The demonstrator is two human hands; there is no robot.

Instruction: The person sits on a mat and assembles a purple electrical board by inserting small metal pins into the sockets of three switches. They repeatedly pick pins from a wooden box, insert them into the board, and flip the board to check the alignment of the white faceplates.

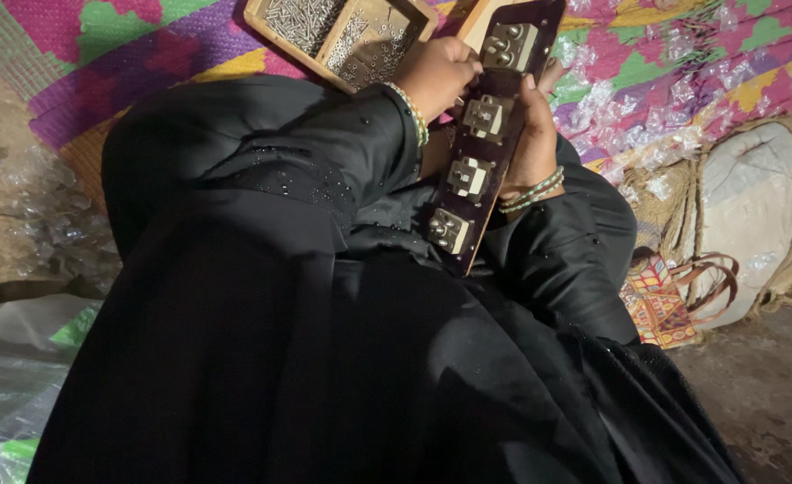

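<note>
We hold a dark board (488, 134) carrying four metal fittings, tilted across our lap. Our right hand (534, 134) wraps its edge, fingers pressed together on it. Our left hand (441, 73) rests curled at its upper left; we cannot tell what it pinches. A wooden tray (342, 36) of screws lies just beyond on the colourful mat (665, 54).

Resting on the lap: a long board (481, 143), with four metal fittings (468, 176) sitting in a row on it. Flanking the board, left hand (438, 76) and right hand (533, 143). Lying beyond, a wooden tray (342, 36) holding screws (299, 18), on a mat (674, 63). Sitting to the right, a handbag (665, 300).
</note>
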